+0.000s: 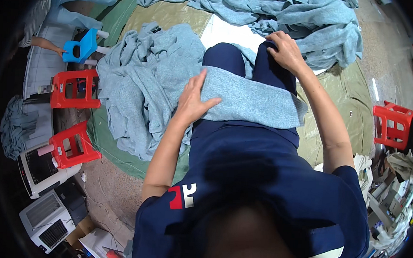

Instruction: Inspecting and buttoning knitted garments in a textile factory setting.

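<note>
Across my lap lies a light blue-grey knitted sleeve (254,101), stretched flat from left to right with its ribbed cuff at the right end. My left hand (194,100) rests on the left end of the knit, fingers extended and thumb spread. My right hand (285,51) lies on my right knee, fingers loosely spread and apart from the sleeve. To my left, a heap of the same blue-grey knitwear (148,79) spreads over the ground sheet and runs up to the piece on my lap.
More blue-grey knitwear (315,22) is piled ahead. A green-brown sheet (343,103) covers the floor. Red plastic stools (75,88) stand at left, with another red stool (393,125) at right. A person's hand (59,51) touches a blue stool (82,47). White appliances (47,221) sit lower left.
</note>
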`<state>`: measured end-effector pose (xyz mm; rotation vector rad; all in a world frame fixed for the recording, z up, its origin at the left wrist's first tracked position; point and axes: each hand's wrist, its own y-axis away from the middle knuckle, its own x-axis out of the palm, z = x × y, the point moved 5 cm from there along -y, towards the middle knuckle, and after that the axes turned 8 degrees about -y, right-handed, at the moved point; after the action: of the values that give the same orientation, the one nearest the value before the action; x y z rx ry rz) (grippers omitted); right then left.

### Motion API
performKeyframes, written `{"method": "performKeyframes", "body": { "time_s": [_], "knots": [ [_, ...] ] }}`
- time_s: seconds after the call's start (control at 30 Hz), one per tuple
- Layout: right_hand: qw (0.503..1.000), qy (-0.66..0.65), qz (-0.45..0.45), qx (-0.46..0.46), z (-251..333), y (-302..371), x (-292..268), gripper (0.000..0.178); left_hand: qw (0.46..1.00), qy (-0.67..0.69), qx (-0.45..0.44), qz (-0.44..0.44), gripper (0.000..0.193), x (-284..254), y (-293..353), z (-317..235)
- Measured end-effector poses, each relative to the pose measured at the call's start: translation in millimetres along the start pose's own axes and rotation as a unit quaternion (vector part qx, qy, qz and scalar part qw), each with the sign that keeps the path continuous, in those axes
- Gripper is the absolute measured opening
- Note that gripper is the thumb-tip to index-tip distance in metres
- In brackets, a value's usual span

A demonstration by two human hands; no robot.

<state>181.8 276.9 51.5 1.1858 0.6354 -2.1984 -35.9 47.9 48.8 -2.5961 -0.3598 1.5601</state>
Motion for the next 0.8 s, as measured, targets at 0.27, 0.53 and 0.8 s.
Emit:
{"method": "performKeyframes", "body": {
  "time_s": [0.27, 0.53, 0.8],
  "knots": [
    [0.985, 0.085, 0.106, -0.103, 27.8, -2.5, 50.9, 0.029, 0.989, 0.056, -0.135, 0.036, 0.018, -62.7, -21.1, 36.9],
    [0.972, 0.055, 0.220, 0.056, -15.7, -53.9, 101.9, 0.036, 0.813, -0.395, 0.009, -0.428, 0.015, -349.2, -46.0, 82.6],
    [0.963, -0.119, 0.181, 0.162, -23.9, -28.2, 201.8, 0.078, 0.906, 0.015, -0.005, -0.422, 0.036, -461.1, -21.3, 11.2]
  ]
}}
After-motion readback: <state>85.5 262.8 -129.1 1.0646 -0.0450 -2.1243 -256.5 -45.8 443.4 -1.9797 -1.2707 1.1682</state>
